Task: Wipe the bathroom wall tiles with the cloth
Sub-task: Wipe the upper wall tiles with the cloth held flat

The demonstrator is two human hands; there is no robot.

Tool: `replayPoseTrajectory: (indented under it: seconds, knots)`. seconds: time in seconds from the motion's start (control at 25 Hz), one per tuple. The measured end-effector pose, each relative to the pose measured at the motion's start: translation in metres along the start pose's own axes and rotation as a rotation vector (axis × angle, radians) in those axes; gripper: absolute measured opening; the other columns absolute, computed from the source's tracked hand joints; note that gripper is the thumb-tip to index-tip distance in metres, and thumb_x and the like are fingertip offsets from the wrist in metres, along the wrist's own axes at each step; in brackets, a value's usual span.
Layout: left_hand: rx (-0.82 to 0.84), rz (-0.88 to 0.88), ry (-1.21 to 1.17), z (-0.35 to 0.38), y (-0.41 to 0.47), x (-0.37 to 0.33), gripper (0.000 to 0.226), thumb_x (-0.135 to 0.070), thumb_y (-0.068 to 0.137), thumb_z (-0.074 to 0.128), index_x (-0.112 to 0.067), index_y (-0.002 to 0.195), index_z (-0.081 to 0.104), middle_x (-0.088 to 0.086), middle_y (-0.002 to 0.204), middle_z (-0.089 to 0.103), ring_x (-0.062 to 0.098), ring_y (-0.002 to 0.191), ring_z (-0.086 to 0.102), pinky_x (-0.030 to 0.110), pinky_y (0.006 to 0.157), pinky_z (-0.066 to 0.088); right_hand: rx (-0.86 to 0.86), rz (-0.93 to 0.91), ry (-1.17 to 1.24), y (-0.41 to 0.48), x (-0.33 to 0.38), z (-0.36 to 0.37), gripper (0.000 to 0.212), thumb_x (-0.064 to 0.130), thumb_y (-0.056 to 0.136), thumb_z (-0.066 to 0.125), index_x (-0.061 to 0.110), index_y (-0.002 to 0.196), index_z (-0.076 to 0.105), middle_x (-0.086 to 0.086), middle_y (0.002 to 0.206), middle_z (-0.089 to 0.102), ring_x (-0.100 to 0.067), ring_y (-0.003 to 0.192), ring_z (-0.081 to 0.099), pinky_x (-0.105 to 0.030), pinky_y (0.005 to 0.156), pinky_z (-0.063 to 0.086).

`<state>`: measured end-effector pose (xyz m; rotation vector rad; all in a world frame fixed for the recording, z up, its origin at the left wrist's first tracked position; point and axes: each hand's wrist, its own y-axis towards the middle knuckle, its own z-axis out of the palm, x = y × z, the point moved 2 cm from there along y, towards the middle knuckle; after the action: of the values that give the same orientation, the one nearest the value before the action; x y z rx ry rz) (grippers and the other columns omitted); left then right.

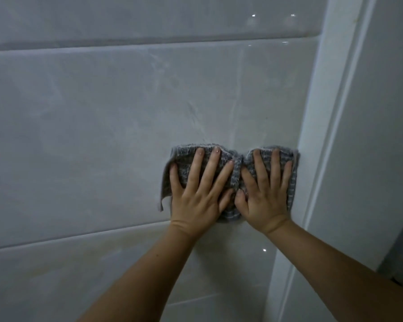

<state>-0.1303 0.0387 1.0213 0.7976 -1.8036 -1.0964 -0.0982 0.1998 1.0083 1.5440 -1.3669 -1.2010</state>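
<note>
Left hand, right hand: splayed flat on cloth, apparently against tile.

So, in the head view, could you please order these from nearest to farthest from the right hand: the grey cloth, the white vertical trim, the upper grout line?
1. grey cloth: directly under the right hand, which presses on it.
2. white vertical trim: just to the right, past the cloth's edge.
3. upper grout line: far above, near the top of the view.
</note>
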Motion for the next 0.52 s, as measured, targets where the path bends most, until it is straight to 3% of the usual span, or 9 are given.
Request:
replayPoseTrajectory:
  seconds: [0.16,0.32,0.52]
  knots:
    - [-0.075,-0.055,-0.021,-0.020,0.062,0.031,0.059,-0.056,0.099,0.043,-0.030,0.151,0.037,0.008,0.158,0.031,0.032,0.148,0.022,0.063,0.114,0.009,-0.070,0.037,-0.010,0.073,-0.004,-0.024,0.056,0.036,0.087,0.049,0.023,0.141,0.040,-0.016,0.154,0.031,-0.048,0.141,0.019,-0.068,0.113,0.011]
    - [-0.096,-0.199,0.029,-0.037,0.131,0.058,0.057,-0.057,0.100,0.034,-0.033,0.152,0.034,0.008,0.159,0.032,0.035,0.146,0.028,0.064,0.113,0.011,-0.158,0.103,-0.034,0.154,-0.005,-0.042,0.057,0.035,0.090,0.047,0.023,0.145,0.043,-0.018,0.153,0.032,-0.049,0.141,0.023,-0.065,0.113,0.014]
    - [-0.075,-0.128,-0.033,-0.025,0.092,0.037,0.054,-0.051,0.102,0.037,-0.030,0.152,0.034,0.008,0.159,0.030,0.033,0.148,0.024,0.063,0.115,0.008,-0.145,0.152,-0.001,0.108,-0.002,-0.025,0.059,0.034,0.092,0.040,0.015,0.148,0.035,-0.024,0.154,0.027,-0.046,0.143,0.019,-0.062,0.115,0.013]
